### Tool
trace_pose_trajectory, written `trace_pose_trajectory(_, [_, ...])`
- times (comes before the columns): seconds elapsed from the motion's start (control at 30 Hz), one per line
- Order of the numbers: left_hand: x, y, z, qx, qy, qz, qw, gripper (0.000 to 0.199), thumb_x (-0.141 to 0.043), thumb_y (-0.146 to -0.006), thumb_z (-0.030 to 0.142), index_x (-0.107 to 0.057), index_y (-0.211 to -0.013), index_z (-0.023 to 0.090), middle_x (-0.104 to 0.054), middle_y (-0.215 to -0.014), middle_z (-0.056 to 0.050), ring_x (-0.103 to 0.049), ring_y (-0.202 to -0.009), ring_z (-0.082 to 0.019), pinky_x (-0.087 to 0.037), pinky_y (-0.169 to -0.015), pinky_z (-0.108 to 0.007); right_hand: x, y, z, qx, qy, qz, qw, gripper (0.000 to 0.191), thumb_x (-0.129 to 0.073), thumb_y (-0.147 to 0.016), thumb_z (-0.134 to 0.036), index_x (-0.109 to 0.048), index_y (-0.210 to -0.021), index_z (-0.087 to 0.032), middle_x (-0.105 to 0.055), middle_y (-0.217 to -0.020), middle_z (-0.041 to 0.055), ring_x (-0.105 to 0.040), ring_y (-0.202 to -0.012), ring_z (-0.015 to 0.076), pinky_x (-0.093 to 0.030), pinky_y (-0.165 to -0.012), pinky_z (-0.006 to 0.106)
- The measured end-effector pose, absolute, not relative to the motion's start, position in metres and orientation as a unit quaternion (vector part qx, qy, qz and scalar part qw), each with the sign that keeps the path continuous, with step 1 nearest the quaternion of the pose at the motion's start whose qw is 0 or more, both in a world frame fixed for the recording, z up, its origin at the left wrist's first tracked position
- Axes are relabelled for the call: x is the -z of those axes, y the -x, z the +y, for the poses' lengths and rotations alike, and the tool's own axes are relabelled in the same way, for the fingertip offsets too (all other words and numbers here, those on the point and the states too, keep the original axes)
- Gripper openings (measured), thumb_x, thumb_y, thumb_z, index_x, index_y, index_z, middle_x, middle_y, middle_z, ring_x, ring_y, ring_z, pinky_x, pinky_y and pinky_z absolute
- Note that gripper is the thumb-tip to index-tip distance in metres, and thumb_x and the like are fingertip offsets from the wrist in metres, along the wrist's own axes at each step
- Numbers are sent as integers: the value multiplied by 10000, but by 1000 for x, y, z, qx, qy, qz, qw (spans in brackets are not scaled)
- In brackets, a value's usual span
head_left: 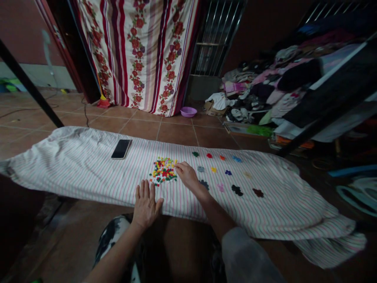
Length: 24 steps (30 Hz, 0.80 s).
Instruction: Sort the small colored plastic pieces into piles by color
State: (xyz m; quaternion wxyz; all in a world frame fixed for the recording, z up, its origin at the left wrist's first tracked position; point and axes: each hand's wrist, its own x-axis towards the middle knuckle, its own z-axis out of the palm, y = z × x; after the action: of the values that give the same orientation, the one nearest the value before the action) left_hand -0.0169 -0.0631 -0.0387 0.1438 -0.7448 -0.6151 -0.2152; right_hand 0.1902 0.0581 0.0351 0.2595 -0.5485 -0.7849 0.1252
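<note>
A mixed pile of small coloured pieces (163, 171), in red, yellow, green, orange and white, lies on the striped cloth (97, 173). At the pile's right edge is my right hand (186, 173), its fingertips pinched together; whatever they hold is too small to make out. My left hand (146, 204) rests flat on the cloth near the front edge, fingers stretched out, just below the pile. To the right, little one-colour clusters sit in rows, among them a red cluster (209, 155), a yellow cluster (213, 169), a pink cluster (220, 187) and a brown cluster (258, 192).
A phone (121, 149) lies on the cloth, left of the pile. Beyond the table are a purple basin (188, 112), a floral curtain (144, 55) and a heap of clothes (265, 86). Dark poles slant up at both sides.
</note>
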Motion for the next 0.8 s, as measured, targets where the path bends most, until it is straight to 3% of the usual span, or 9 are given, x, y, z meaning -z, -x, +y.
trace_pose_trajectory(0.37, [38,15,-63,241,740,-616,125,681,-435,-901,512,-401,-1418,71,-380,-1481,-258,-241,-1447,-356,-275,-1131,-588,-52,-134,110,-107,604,-782,111,253,-528,-891,-213,-741,-1021,-248,-659,-1044,61,-601,-980,171,-428,-844,235])
trace_pose_trajectory(0.8, [34,14,-64,241,739,-617,121,679,-447,-895,515,-431,-1400,61,-384,-1477,-263,-241,-1444,-367,-271,-1133,-589,-53,-121,116,-65,632,-771,50,224,-545,-872,-177,-733,-994,-198,-666,-1084,109,-604,-1019,195,-432,-861,259])
